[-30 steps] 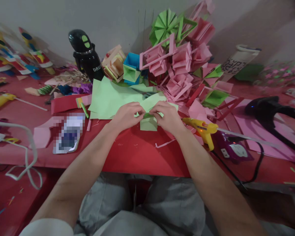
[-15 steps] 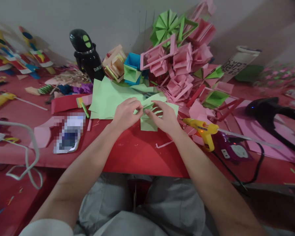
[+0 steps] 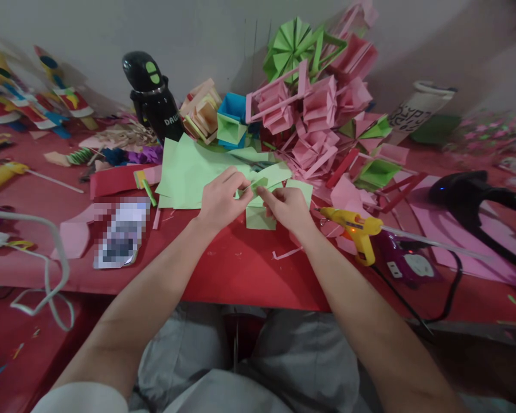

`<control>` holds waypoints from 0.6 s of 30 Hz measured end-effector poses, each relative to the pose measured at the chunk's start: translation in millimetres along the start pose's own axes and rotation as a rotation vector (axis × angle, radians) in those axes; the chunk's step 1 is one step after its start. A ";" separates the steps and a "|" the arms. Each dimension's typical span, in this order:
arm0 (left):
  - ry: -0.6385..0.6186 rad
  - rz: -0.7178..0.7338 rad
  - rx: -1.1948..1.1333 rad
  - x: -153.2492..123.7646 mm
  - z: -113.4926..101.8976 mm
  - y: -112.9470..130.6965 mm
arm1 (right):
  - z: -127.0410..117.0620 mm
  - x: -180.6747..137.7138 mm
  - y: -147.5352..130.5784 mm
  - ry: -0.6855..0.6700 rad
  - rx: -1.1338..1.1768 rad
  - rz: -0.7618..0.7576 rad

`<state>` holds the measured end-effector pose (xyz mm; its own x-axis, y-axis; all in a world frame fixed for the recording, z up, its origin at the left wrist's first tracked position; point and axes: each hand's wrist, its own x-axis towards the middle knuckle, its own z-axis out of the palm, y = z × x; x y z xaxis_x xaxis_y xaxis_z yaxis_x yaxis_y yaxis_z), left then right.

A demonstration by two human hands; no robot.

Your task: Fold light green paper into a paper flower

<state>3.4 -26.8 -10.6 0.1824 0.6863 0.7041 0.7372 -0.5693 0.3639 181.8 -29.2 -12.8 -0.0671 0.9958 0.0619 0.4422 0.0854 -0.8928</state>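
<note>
My left hand (image 3: 220, 199) and my right hand (image 3: 286, 207) meet over the red table (image 3: 241, 269), both pinching a small folded piece of light green paper (image 3: 258, 189) between their fingertips. Under them lies a square green piece (image 3: 260, 219). Larger light green sheets (image 3: 189, 172) spread out to the left behind my left hand. Both forearms reach in from the bottom of the view.
A yellow glue gun (image 3: 355, 225) lies right of my right hand, by a purple power strip (image 3: 406, 264). Pink and green folded paper shapes (image 3: 318, 109) pile up behind. A black bottle (image 3: 152, 94), a phone (image 3: 122, 232), and a black tool (image 3: 477, 195) are around.
My right hand opened its fingers half a second ago, then closed back onto the green piece. The paper now sits slightly higher between my fingertips.
</note>
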 end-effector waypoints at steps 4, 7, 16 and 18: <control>-0.047 0.019 -0.007 -1.9 2.2 0.5 | 3.9 1.4 1.8 -0.069 0.131 -0.044; -0.106 0.015 -0.009 -2.9 3.1 2.6 | 5.3 3.5 3.1 -0.030 0.130 -0.067; -0.198 -0.038 -0.244 -1.2 4.2 2.6 | 1.8 -0.6 0.4 0.091 -0.178 -0.361; -0.253 -0.123 -0.321 -1.5 6.1 1.5 | 0.6 -1.1 0.1 0.094 -0.197 -0.397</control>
<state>8.2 -25.9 -14.8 0.2897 0.8244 0.4863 0.5307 -0.5612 0.6352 181.4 -30.3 -13.3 -0.1888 0.8824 0.4310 0.5611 0.4571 -0.6901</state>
